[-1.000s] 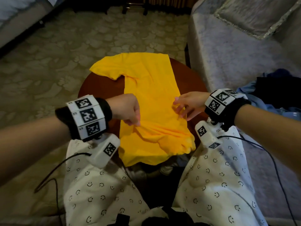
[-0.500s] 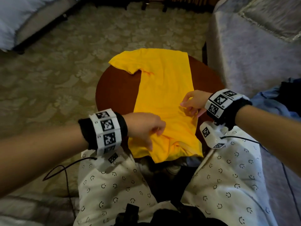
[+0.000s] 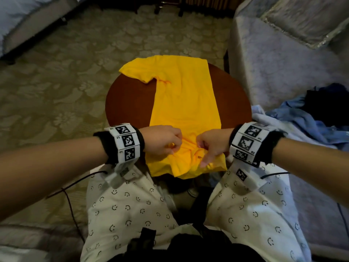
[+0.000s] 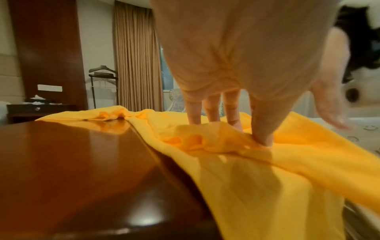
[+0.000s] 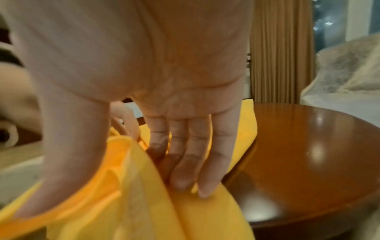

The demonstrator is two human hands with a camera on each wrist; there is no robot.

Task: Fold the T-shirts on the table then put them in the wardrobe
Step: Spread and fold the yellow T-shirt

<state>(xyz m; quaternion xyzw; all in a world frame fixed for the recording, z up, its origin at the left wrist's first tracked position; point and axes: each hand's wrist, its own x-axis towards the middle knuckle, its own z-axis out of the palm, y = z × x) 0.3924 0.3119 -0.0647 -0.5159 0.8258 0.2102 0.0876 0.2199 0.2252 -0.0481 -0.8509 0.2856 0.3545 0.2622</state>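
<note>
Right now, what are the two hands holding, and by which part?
Both hold the yellow T-shirt at its bunched near end on the table: the left hand pinches a fold there, the right hand grips fabric beside it.

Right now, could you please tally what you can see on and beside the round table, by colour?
Yellow T-shirt on the table, pinched by left hand and right hand: 1
Light blue garment on the sofa: 1
Dark garment on the sofa: 1
Total: 3

Black wristbands (image 3: 105, 146) carried white marker blocks (image 3: 127, 142); thin cables (image 3: 75, 184) trailed down. White trousers (image 3: 132, 208) bore tiny smiley faces.
</note>
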